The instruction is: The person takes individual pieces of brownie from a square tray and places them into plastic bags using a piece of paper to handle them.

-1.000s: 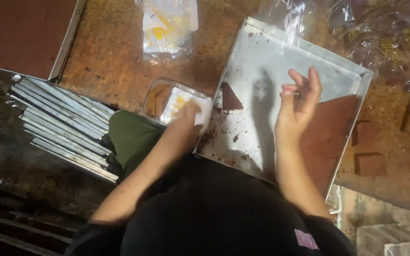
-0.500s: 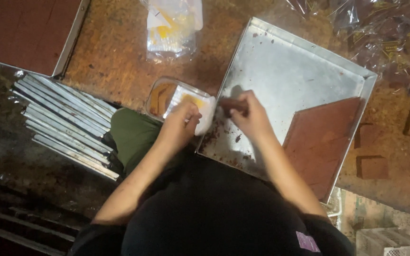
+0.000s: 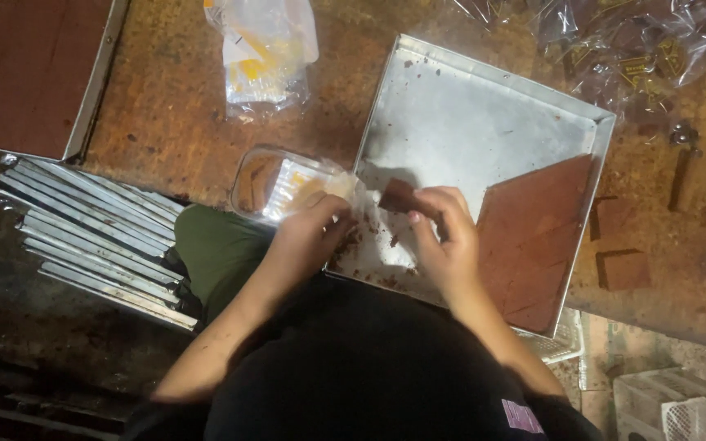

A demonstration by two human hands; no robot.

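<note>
Worktop [image 3: 165, 114]: brown, worn and speckled, spread under everything in view.
Metal tray [image 3: 484, 122]: large, square, shallow, lying tilted on the worktop; mostly bare, crumbs scattered near its lower left corner.
Brown slab [image 3: 533, 237]: flat sheet scored into squares, filling the tray's right corner, well apart from both hands.
Stack of metal trays [image 3: 91, 237]: thin trays piled edge-on at the left, below the worktop edge.
Plastic bags [image 3: 631, 57]: clear, crumpled wrappers at top right, beyond the tray.
Bag with yellow contents [image 3: 263, 49]: clear, lying at the top centre of the worktop.
Loose brown squares [image 3: 623, 269]: lying on the worktop right of the tray.
Left hand [image 3: 312, 233]: curled closed, gripping a small clear wrapper at the tray's left edge.
Clear wrapper [image 3: 288, 184]: small, transparent, with yellow print, held open-ended toward the tray, just beside the brown piece.
Right hand [image 3: 447, 237]: fingers bent together, pinching the brown piece between thumb and fingertips above the tray's lower left part.
Brown piece [image 3: 398, 196]: small cut square, held at the mouth of the wrapper, between the two hands.
</note>
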